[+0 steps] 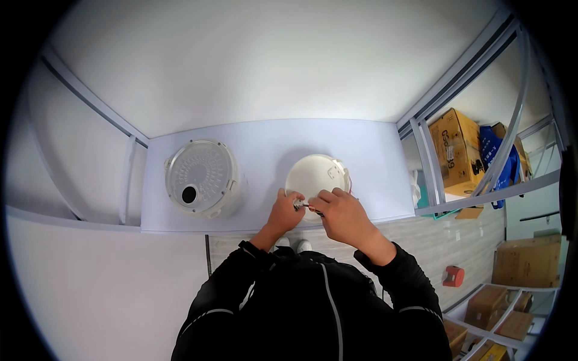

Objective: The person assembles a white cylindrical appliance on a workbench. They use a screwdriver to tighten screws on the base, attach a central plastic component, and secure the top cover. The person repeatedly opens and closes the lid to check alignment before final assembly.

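Close to the table's front edge, my left hand (286,212) pinches a small pale, shiny part (298,205) between thumb and fingers. My right hand (344,217) is closed round a thin dark-shafted tool (313,209), perhaps a screwdriver, whose shaft points toward that part. Both hands are over the near rim of a round cream-white appliance piece (313,177), which has a tab and a thin reddish wire at its right side. Farther left stands a round white appliance body (201,175) with a grey patterned disc on top and a black round spot.
The pale table (259,141) meets a white wall behind. Metal frame posts (428,159) rise at its right end. Beyond them are a cardboard box (456,150) and a blue bag (495,150). A red object (453,276) lies on the floor; boxes fill shelves (506,307) at the lower right.
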`<state>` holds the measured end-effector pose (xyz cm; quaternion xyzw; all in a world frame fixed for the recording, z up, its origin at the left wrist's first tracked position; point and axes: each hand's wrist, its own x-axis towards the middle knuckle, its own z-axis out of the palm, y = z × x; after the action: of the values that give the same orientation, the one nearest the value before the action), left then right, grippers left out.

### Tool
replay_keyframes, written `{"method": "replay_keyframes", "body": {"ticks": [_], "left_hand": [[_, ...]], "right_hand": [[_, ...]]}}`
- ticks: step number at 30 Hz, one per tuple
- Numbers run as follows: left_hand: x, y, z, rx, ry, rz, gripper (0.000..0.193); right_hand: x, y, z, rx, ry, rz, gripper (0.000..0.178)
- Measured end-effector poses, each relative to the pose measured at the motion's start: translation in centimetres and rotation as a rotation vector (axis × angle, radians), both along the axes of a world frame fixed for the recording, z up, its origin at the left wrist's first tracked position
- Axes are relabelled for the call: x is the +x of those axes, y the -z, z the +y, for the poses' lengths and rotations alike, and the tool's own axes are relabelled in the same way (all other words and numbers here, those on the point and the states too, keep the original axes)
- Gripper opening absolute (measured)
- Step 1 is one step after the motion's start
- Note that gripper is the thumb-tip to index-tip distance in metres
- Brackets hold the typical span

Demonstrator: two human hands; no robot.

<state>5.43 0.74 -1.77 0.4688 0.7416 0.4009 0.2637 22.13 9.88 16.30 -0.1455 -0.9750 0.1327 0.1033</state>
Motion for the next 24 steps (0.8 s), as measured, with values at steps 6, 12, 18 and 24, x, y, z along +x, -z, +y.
{"method": "replay_keyframes", "body": {"ticks": [6, 12, 18, 24], "left_hand": [[-0.1, -0.4, 0.0, -0.013, 0.009, -0.026, 0.029], [-0.1, -0.1, 0.0, -0.012, 0.003, -0.02, 0.03], [-0.2, 0.5, 0.0, -0.003, 0.013, -0.03, 0.029], [0.1, 0.6, -0.2, 0.005, 0.009, -0.005, 0.029]], "right_hand": [[-0.6, -1.1, -1.5, -0.116, 0.372, -0.356, 0.031], [-0.1, 1.1, 0.1, 0.0, -0.001, 0.158, 0.029], [-1.4, -2.2, -2.2, -0.191, 0.419, -0.219, 0.028], [-0.9, 0.6, -0.7, -0.103, 0.025, 0.127, 0.021]]}}
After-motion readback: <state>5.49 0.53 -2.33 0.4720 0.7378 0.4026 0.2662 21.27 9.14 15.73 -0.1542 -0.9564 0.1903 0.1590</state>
